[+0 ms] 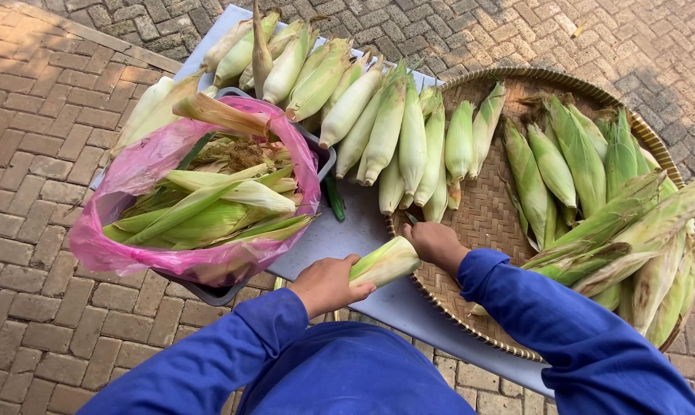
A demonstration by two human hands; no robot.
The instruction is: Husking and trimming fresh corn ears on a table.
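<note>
My left hand (326,283) grips the lower end of a pale green ear of corn (386,261), held over the near edge of a light blue table (340,234). My right hand (436,242) is closed at the ear's upper end, and a small dark blade tip (411,219) pokes out above its fingers. Both arms wear blue sleeves. Just beyond my hands lies a row of partly husked ears (378,123).
A dark tub lined with a pink plastic bag (132,173) holds stripped husks at the left. A round woven tray (486,207) at the right carries several unhusked green ears (593,184). Brick paving surrounds the table.
</note>
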